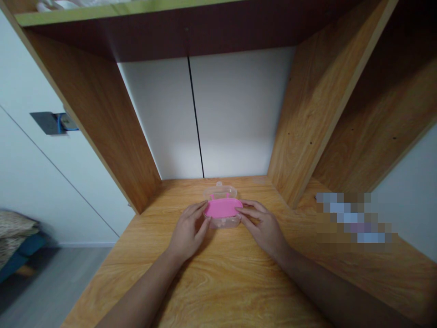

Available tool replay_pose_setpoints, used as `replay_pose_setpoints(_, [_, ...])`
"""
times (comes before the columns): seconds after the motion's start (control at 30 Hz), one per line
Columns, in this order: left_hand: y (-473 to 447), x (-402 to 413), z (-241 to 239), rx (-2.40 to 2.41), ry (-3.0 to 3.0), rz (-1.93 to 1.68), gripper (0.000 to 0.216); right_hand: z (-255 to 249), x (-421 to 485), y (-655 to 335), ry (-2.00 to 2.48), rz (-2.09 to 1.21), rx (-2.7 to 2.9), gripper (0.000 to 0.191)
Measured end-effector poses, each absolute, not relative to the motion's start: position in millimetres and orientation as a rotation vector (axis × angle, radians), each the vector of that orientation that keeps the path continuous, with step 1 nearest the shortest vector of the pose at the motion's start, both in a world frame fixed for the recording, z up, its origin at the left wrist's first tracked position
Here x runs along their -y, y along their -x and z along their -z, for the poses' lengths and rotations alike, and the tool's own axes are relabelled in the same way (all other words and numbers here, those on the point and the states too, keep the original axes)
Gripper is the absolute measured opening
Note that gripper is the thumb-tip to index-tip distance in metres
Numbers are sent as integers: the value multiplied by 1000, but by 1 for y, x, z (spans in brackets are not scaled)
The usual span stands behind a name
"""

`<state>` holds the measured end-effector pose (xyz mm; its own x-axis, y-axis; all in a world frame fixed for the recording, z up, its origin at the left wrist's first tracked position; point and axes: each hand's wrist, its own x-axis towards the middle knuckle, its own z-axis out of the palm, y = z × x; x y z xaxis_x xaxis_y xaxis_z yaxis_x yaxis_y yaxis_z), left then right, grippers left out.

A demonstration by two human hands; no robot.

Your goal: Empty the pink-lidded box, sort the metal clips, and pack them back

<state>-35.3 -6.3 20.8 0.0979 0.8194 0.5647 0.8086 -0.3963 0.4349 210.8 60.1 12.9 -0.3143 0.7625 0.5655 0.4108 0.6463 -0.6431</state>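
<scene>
A small clear plastic box [222, 210] with a pink inner tray sits on the wooden desk [218, 282], its clear lid tipped open toward the back. My left hand [188, 231] rests on the desk with its fingertips touching the box's left end. My right hand [263, 226] lies flat on the other side, fingers against the box's right end. Both hands bracket the box without lifting it.
Wooden side panels [102, 118] rise on the left and right of the desk, with a white back wall [211, 114] and a shelf above. A blurred patch [351, 221] lies on the desk to the right. At left there is grey floor and a white wall.
</scene>
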Motion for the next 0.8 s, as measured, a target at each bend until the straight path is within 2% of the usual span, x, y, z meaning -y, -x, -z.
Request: replay_pose_setpoints(0.8, [38,4,-16,-1696,-2221,-1221,44,-20,-59,-217,901,-119,2153,23])
